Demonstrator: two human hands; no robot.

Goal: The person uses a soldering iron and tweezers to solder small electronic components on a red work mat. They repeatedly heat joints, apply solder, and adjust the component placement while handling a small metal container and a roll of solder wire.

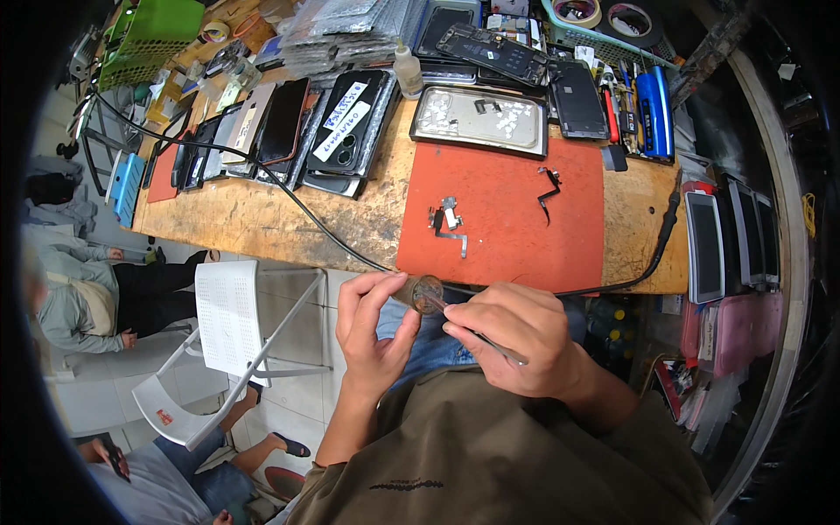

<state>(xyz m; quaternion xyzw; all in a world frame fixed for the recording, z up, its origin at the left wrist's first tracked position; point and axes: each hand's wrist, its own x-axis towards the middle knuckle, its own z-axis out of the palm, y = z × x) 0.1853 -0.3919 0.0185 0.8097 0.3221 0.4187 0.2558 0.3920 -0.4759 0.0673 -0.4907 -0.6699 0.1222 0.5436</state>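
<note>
Just past the bench's front edge, my left hand [372,332] grips a small round brownish jar [427,296] between thumb and fingers, its open mouth tilted toward my right hand [525,337]. Pinched in that hand is a slim metal tool that looks like tweezers [500,346]; its tip reaches the jar's mouth. What lies inside the jar is too small to make out. On the orange mat [507,254] rest a small flex cable assembly [449,226] with metal parts and a thin black flex cable [549,194].
A tray of tiny parts [479,122] stands behind the mat, near an opened phone [490,54]. Phones [341,127] line the bench's left. A black cord [302,201] crosses the bench edge. Left of me are a white folding chair [229,319] and other people.
</note>
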